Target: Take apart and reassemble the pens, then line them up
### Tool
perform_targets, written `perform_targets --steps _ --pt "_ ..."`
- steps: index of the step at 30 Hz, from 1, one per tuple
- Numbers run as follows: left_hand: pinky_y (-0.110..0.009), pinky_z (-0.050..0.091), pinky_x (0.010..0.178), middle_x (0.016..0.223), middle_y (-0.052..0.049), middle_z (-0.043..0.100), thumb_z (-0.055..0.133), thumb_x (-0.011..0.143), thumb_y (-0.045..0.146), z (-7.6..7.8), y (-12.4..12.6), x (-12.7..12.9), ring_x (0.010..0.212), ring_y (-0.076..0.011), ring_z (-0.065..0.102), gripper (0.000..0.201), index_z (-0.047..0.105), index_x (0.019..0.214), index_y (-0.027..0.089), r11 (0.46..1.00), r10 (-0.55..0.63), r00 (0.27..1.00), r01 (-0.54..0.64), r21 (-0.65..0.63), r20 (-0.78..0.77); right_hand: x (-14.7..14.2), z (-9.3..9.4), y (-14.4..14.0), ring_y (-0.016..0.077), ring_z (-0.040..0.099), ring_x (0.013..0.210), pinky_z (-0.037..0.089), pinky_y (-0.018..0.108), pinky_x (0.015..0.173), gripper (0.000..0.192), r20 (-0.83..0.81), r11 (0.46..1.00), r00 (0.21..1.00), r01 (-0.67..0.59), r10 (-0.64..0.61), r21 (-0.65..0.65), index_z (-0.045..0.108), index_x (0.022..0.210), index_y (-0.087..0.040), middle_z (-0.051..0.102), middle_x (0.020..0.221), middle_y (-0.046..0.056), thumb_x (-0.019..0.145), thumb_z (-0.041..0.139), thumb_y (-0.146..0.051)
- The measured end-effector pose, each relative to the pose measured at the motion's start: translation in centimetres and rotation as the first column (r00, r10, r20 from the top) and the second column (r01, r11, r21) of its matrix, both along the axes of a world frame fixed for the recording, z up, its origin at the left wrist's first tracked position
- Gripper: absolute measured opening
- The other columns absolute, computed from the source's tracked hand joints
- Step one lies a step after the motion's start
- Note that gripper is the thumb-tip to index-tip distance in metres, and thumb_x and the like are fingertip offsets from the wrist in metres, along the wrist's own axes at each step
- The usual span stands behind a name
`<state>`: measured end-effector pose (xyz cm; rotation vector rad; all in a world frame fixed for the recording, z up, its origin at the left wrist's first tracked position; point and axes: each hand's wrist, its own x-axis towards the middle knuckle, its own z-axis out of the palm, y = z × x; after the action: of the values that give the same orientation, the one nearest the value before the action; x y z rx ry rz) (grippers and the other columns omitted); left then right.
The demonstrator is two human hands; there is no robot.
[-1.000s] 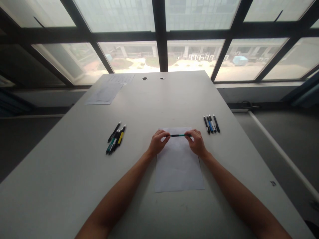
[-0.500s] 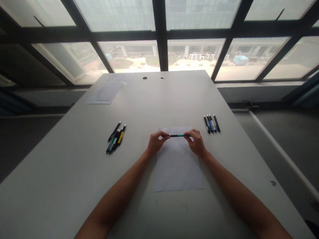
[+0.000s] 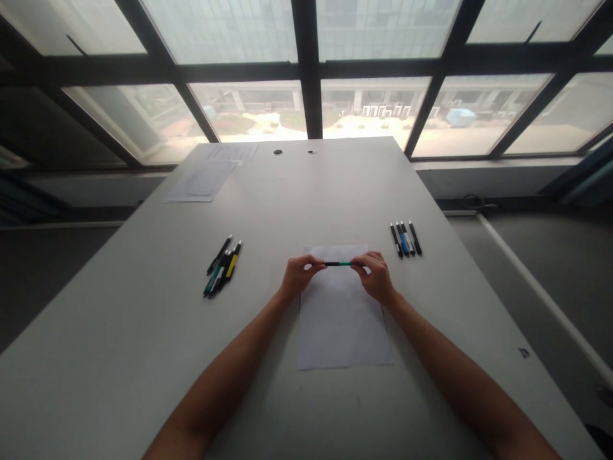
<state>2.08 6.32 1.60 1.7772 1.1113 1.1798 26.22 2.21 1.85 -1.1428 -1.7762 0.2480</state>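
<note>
A black and green pen [image 3: 338,264] lies level between my two hands, over the upper part of a white sheet of paper [image 3: 345,326]. My left hand [image 3: 300,276] pinches its left end between thumb and fingers. At the other end, my right hand [image 3: 375,275] grips the green side the same way. Both tips are hidden by fingers. To the left rests a loose pile of several pens [image 3: 222,268], black, green and yellow among them. On the right, several pens [image 3: 405,240] stand side by side in a row, one with a blue barrel.
The white table [image 3: 143,332] reaches to the windows. Papers [image 3: 201,179] lie at its far left corner. Two round holes are near the far edge, one of them [image 3: 278,152] dark. A small dark mark or scrap [image 3: 523,352] is by the right edge.
The pen and both hands have shifted very slightly to the left in view. Both hands keep their pinch on the pen.
</note>
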Motion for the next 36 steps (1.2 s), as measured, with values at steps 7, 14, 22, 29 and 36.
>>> perform_targets --steps 7,14,22,29,36 --pt "-0.034 0.058 0.079 0.083 -0.005 0.078 0.08 0.076 0.036 0.6 -0.2 0.0 0.078 -0.0218 0.074 0.018 0.076 0.076 0.018 0.999 -0.042 0.999 0.042 0.031 0.001 0.2 0.0 0.0 0.0201 0.064 0.078 0.045 0.036 0.083 0.004 0.014 0.993 0.998 -0.065 0.067 -0.095 0.069 0.088 -0.02 0.073 0.081 0.004 0.089 0.066 -0.021" --pt "-0.033 0.059 0.078 0.082 -0.004 0.078 0.079 0.078 0.037 0.4 0.0 0.0 0.078 -0.0216 0.075 0.018 0.076 0.076 0.019 0.998 -0.054 0.998 0.054 0.042 -0.019 0.1 -0.2 0.0 0.0217 0.063 0.085 0.039 0.034 0.079 0.017 0.264 0.988 0.959 -0.067 0.102 -0.14 0.067 0.101 -0.019 0.071 0.085 0.006 0.098 0.05 -0.017" --pt "-0.033 0.06 0.077 0.082 -0.004 0.079 0.08 0.076 0.04 0.5 0.0 0.0 0.077 -0.022 0.075 0.021 0.076 0.077 0.019 0.997 -0.063 0.998 0.065 0.044 -0.03 -0.2 0.8 -0.4 0.0206 0.062 0.083 0.035 0.033 0.082 0.013 0.34 0.989 0.936 -0.038 0.086 -0.146 0.062 0.102 -0.018 0.071 0.089 0.007 0.098 0.056 -0.029" --pt "-0.035 0.06 0.083 0.087 -0.005 0.079 0.079 0.077 0.04 0.8 -0.3 0.1 0.084 -0.0225 0.076 0.021 0.075 0.077 0.019 0.993 -0.114 0.993 0.114 0.029 -0.013 -0.5 0.6 -0.5 0.0173 0.061 0.071 0.032 0.032 0.079 0.023 0.403 0.988 0.912 -0.021 0.081 -0.151 0.064 0.087 -0.019 0.069 0.074 0.004 0.102 0.048 -0.028" --pt "-0.036 0.061 0.083 0.088 -0.005 0.079 0.08 0.077 0.039 1.1 -0.4 0.2 0.084 -0.0228 0.076 0.021 0.074 0.076 0.019 0.989 -0.146 0.989 0.146 0.004 -0.032 -0.5 0.9 -0.6 0.0177 0.061 0.072 0.034 0.031 0.078 0.012 0.339 0.983 0.935 -0.046 0.105 -0.178 0.062 0.089 -0.02 0.07 0.077 0.002 0.094 0.063 -0.031"
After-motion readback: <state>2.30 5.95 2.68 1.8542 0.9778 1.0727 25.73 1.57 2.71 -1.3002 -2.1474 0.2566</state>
